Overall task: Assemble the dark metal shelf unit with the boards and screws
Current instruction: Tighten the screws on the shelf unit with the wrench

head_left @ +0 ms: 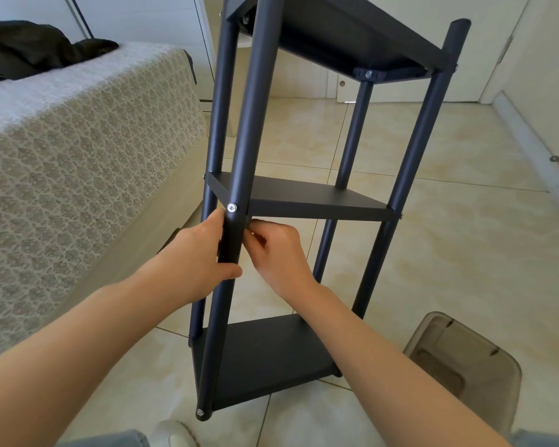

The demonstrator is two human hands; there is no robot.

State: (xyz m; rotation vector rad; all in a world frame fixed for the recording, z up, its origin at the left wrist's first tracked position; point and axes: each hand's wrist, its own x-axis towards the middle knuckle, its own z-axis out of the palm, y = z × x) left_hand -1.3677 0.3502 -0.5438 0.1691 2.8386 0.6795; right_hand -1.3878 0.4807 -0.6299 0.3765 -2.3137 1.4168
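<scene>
Dark metal three-board shelf unit (304,196) stands on the tiled floor (433,221), by the patterned bed's (78,140) edge. Left hand (200,256) grips its front post (249,124); right hand's (278,253) fingers (263,228) pinch a small glinting part (253,234), which could slip and drop.

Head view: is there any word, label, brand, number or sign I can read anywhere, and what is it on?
No text can be read in this view.
shelf unit: plain dark boards and posts, no label or brand showing.
screw in the front post: bare silver head, any marking too small to read.
plastic bin: no print visible.
bed cover: a woven pattern only, no lettering.
</scene>
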